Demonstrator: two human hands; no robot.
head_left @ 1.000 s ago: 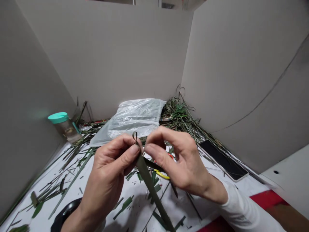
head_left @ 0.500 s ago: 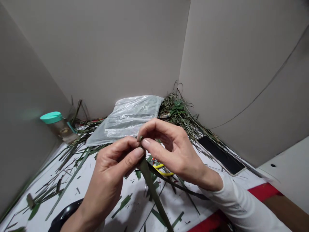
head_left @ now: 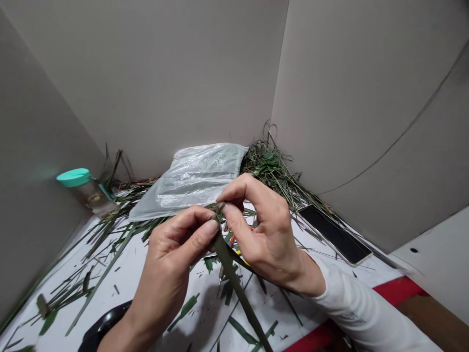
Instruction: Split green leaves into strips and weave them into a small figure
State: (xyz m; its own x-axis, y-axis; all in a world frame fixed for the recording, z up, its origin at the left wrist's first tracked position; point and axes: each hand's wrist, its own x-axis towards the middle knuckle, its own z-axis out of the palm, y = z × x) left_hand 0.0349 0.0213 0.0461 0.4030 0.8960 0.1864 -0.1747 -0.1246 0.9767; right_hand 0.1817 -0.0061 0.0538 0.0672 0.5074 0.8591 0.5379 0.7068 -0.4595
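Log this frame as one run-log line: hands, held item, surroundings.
left hand: pinches green leaf strip | right hand: pinches same strip's upper end | nearby: plastic bag, phone

Bright, even light, soft shadows on the tabletop (head_left: 205,318), walls (head_left: 146,73) leaning at the wide-angle edges

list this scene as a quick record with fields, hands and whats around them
left hand: pinches a long green leaf strip between thumb and fingers
right hand: pinches the same strip near its top end, beside the left thumb
clothing: white sleeve on the right arm
rest: clear plastic bag, heap of grassy leaves, smartphone, jar with teal lid, leaf scraps on a white surface
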